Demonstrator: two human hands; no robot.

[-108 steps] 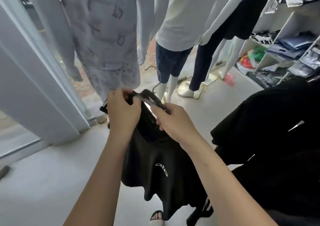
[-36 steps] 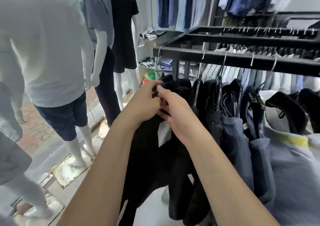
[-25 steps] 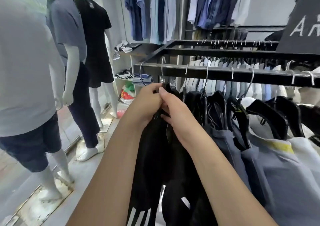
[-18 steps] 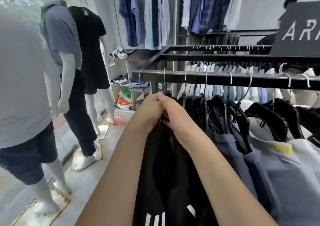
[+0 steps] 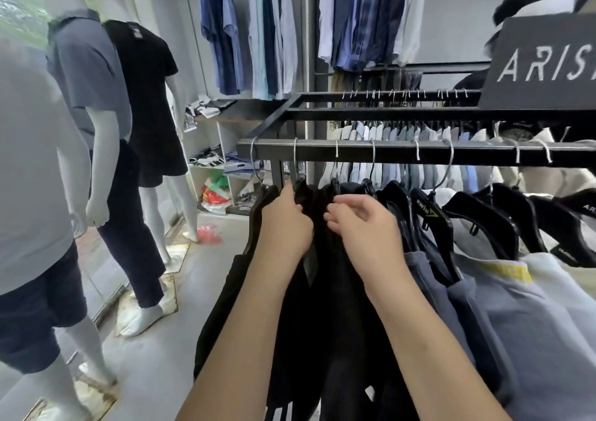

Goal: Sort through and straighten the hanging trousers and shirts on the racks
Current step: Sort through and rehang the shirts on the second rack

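Two hands at black garment on rail, left hand gripping fabric, right hand curled against it, grip unclear.

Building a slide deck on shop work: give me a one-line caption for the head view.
Left hand and right hand grip a black garment hanging from the black rail beside grey shirts.

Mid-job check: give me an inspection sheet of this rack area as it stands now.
Surface: black rail, hanger hooks along it.
Job's things: black garment hangs near the rail's left end; grey shirts to its right.
Clutter: red bag on floor.
Hands: left hand grips black garment's top; right hand, fingers curled, against it, grip unclear.
Cables: nothing seen.
Surroundings: mannequins left; wall shirts behind; black sign right.
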